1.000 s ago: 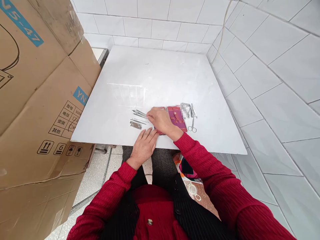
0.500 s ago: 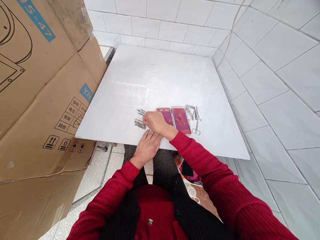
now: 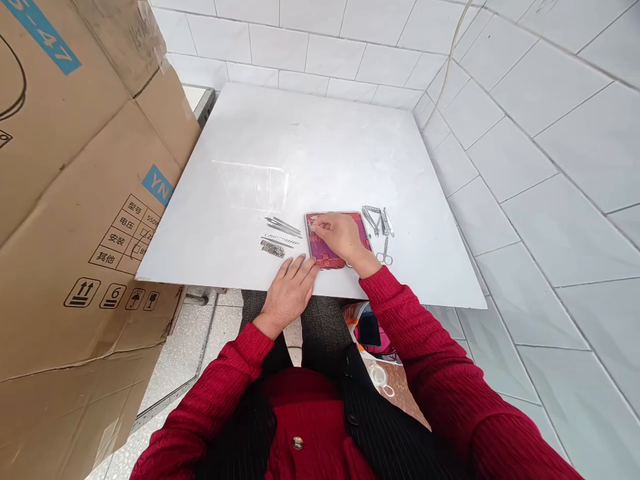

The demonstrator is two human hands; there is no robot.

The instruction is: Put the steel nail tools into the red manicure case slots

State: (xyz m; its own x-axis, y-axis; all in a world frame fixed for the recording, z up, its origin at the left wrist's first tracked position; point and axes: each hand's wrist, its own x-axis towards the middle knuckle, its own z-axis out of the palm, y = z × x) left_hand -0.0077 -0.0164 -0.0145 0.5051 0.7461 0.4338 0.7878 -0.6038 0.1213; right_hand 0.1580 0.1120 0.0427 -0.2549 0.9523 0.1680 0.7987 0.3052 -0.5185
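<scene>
A red and purple manicure case (image 3: pixel 327 257) lies unfolded on the white table (image 3: pixel 330 153). Above its left half, my right hand (image 3: pixel 340 235) is closed in a pinch on a thin metal tool, whose kind is too small to tell; the hand covers much of the case. My left hand (image 3: pixel 291 288) rests flat at the table's front edge, fingers spread, fingertips by the case's lower left corner. Slim metal tools (image 3: pixel 283 227) lie left of the case, above a grey patterned cluster (image 3: pixel 273 249). To the right are nippers (image 3: pixel 371 219), nail clippers (image 3: pixel 385 223) and small scissors (image 3: pixel 385 252).
A tall cardboard box (image 3: pixel 100 200) stands along the table's left side. Tiled walls (image 3: pixel 310 53) close off the back and right, with a cable (image 3: pixel 453 57) hanging in the corner. Below the front edge, a bag holding a dark phone-like object (image 3: pixel 369 329) sits near my legs.
My right hand has moved right, from the slim tools to above the case's left half. The tools on the left are now uncovered. My left hand stays at the table edge.
</scene>
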